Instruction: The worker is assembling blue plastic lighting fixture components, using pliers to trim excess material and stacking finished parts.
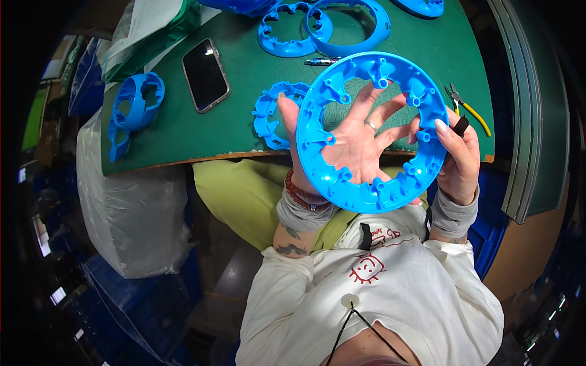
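A large bright-blue plastic ring [312,146] is held up in front of me, its inner side with several screw posts facing me. My right hand [462,161] pinches its right edge, thumb on the near face. A small black piece [461,126] shows at the fingers of that hand; what it is I cannot make out. Behind the ring lies my left hand [357,143], palm toward me, fingers spread and seen through the opening. Its thumb stands outside the ring's left edge. A smaller blue notched ring [264,116] rests on the table just left of it.
On the green table [244,67] lie a phone [206,74], a pen [321,61] and yellow-handled cutters [470,111]. More blue parts include a notched ring [268,43], a smooth oval ring [381,30] and a curved housing [141,100]. A plastic-covered bundle [131,207] stands at left.
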{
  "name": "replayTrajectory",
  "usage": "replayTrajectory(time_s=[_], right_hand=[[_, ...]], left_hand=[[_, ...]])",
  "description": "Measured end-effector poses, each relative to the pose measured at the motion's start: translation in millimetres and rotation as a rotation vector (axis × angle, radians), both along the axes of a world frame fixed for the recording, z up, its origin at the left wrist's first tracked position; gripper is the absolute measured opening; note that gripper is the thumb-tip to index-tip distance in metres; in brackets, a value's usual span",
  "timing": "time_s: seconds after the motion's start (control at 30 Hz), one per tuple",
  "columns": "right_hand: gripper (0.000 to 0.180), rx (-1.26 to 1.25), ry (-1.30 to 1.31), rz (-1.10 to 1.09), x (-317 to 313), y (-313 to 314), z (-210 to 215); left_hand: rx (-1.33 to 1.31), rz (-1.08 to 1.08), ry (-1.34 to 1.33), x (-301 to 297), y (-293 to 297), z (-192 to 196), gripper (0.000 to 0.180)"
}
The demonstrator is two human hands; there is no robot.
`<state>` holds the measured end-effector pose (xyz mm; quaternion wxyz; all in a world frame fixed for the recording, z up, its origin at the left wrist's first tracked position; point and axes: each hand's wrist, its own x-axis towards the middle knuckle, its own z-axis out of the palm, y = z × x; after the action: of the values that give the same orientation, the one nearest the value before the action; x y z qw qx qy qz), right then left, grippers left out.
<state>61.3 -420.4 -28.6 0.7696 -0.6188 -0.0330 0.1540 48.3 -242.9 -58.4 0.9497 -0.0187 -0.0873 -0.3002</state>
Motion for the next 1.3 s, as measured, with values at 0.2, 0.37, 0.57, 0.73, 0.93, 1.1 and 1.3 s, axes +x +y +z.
replayTrajectory(time_s=[0.2, 0.37, 0.57, 0.73, 0.93, 1.1, 1.3], right_hand=[[0.032, -0.008, 0.000, 0.008, 1.5, -2.6, -0.8], [0.022, -0.194, -0.226, 0.219, 40.9, -10.3, 18.2], [0.021, -0.384, -0.338, 0.690, 102.5, -0.3, 18.5], [0.041, -0.099, -0.173, -0.122, 78.9, -12.5, 33.1], [0.017, -0.276, -0.345, -0.096, -6.4, 2.0, 9.1], [0.012, -0.522, -0.723, 0.077, -36.3, 16.8, 3.4], [0.013, -0.537, -0.717, 0.081, -43.4, 29.9, -6.0]], left_hand=[[0.018, 0.025, -0.025, -0.2, -3.0, -5.5, 0.105], [-0.130, -0.204, -0.041, 10.8, -1.6, -20.6, 0.121], [0.036, -0.291, -0.174, 8.7, -22.0, -22.5, 0.116], [-0.040, 0.126, -0.302, 8.8, -28.1, -17.5, 0.125], [0.124, 0.513, -0.340, 8.0, -5.1, -9.5, 0.130], [0.026, 0.604, -0.364, 8.3, -5.6, -0.8, 0.125], [-0.048, 0.675, -0.356, 13.8, -6.8, -10.8, 0.118]])
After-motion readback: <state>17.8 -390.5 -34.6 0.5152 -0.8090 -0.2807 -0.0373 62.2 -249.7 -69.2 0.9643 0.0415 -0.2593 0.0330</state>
